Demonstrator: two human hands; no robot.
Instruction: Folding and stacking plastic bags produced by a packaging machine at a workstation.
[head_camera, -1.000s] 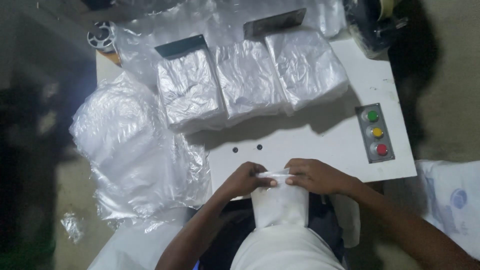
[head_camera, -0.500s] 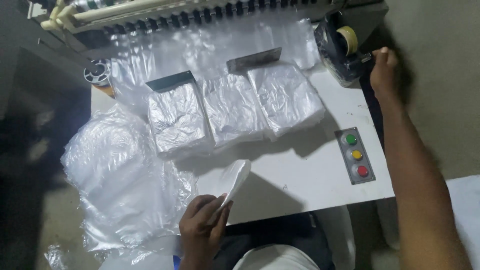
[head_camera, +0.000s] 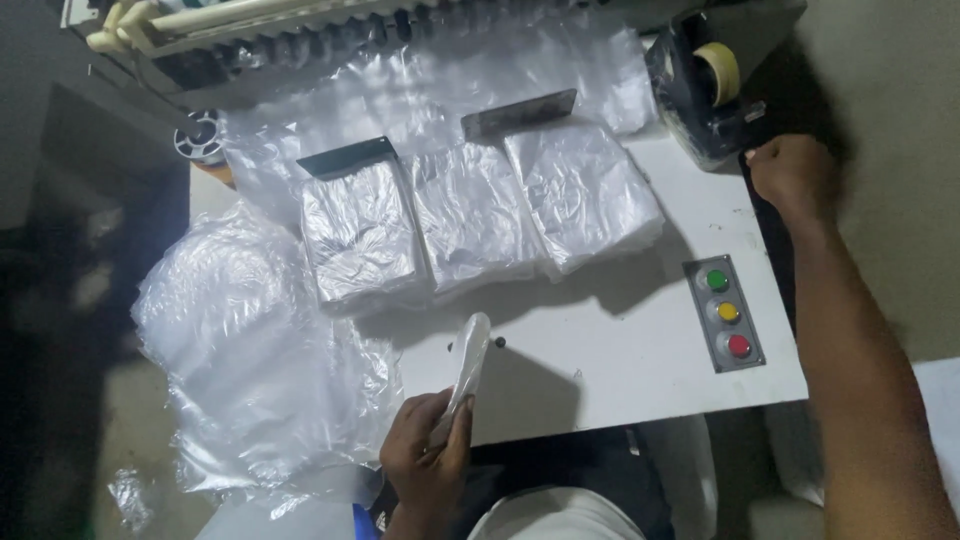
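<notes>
My left hand (head_camera: 428, 452), at lower centre, is clamped on a folded white packet (head_camera: 464, 372) held upright over the near edge of the white table (head_camera: 620, 370). My right hand (head_camera: 792, 170), upper right, is fisted beside the tape dispenser (head_camera: 705, 85); whether it grips anything, I cannot tell. Three stacks of clear bags (head_camera: 475, 215) lie mid-table.

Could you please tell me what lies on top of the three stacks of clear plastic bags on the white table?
Two dark flat metal plates rest on the far edges of the three stacks of clear plastic bags. Loose clear film behind hides the table there.
</notes>
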